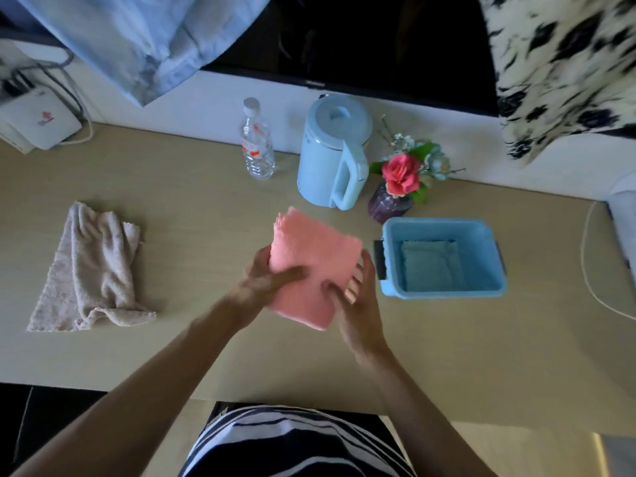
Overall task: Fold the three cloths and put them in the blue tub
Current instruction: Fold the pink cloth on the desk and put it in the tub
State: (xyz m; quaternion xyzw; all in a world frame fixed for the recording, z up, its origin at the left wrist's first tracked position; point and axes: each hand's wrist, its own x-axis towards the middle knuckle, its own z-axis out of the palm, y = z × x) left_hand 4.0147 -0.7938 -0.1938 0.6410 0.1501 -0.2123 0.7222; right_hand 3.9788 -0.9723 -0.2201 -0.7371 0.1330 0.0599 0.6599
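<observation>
Both hands, left hand (272, 277) and right hand (358, 301), pinch the folded pink cloth (311, 266); loose grip could unfold it before the blue tub (444, 290), just right of the right hand.

I am looking down at a pale wooden desk (192, 201). Along its far edge a clear plastic water bottle (256, 142) with a white cap is standing upright, and near it, to the right, a light blue electric kettle (330, 153) is sitting with its handle turned toward me. Just beside the kettle, a purple ribbed vase (389, 205) is holding a red artificial rose (403, 173) with pale blue blossoms. At the far left a white router (38, 123) is resting with grey cables trailing from it. A black-and-cream patterned fabric (564, 67) is hanging at the upper right, and a pale blue fabric (137, 39) at the upper left.
</observation>
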